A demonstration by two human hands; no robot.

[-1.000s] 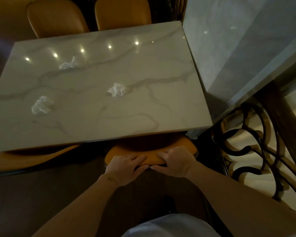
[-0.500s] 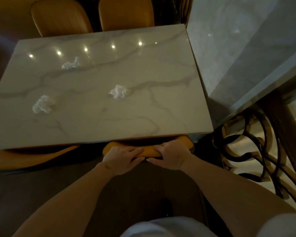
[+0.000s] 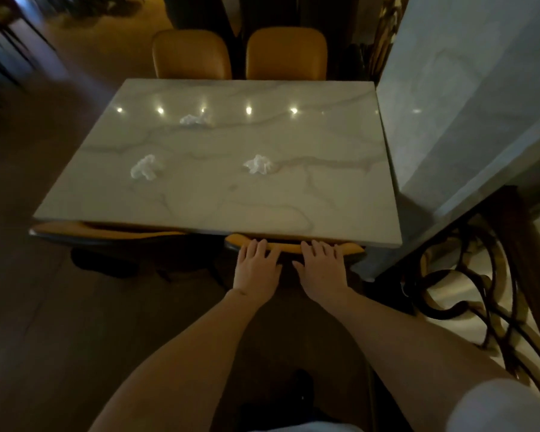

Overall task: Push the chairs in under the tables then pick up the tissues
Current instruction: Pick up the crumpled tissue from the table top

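Marble table (image 3: 200,198), 3 tissues (image 3: 258,164), both hands (image 3: 258,266) flat, released, on chair back (image 3: 349,249)

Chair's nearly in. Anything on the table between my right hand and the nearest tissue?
Nothing visible. From the right hand on the chair back to the nearest tissue, only bare marble table lies between.

Legible text, labels, brands, numbers, signs: none in the head view. The marble bench (image 3: 219,194) top carries only grey veining and spots of reflected light; no lettering or marking stands on it. The three crumpled tissues on it are plain white, unprinted. The mustard chair backs (image 3: 286,54) show no tag or logo. The pale wall panel at right is unmarked.
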